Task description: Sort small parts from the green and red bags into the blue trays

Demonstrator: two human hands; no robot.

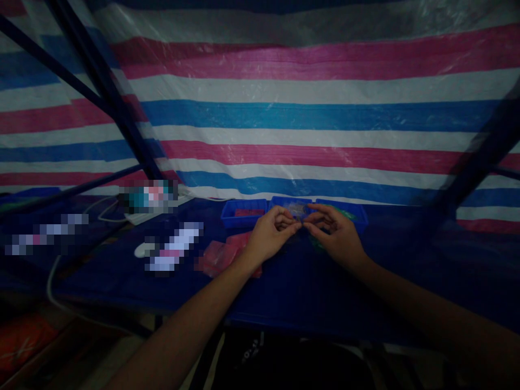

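My left hand [270, 235] and my right hand [339, 235] meet over the blue table, thumbs and fingers pinched close together. What they pinch is too small and dark to make out. Just behind the fingertips is a middle blue bin [280, 201] with clear plastic bags [297, 207] in it. Partly hidden by my left hand and forearm, pink plastic bags [219, 259] lie on the table. Under my right hand shows a bit of green plastic [316, 245].
A left blue bin [233, 221] holds pink pieces, and a right blue bin [361, 210] holds green bags. A white mouse-shaped object [143, 249], blurred-out items and a white cable [51, 281] are at left. Dark metal posts [117, 114] frame a striped tarp [304, 114].
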